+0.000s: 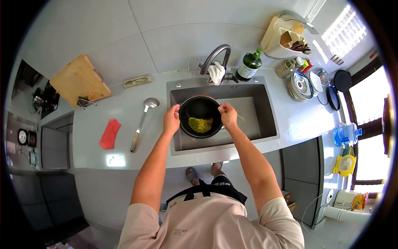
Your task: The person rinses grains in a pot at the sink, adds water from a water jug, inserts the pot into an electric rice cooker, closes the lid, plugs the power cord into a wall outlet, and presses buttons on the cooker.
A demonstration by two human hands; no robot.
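Clasping black pot (200, 107): left grip (171, 121), right grip (229, 117)

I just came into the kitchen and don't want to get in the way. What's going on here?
A person is at the sink, with the left hand and right hand on opposite sides of a dark pot held over it. Some yellow-green grains lie in the bottom. On the counter to the left, a ladle and a red cloth lie untouched. A white cloth hangs on the faucet.
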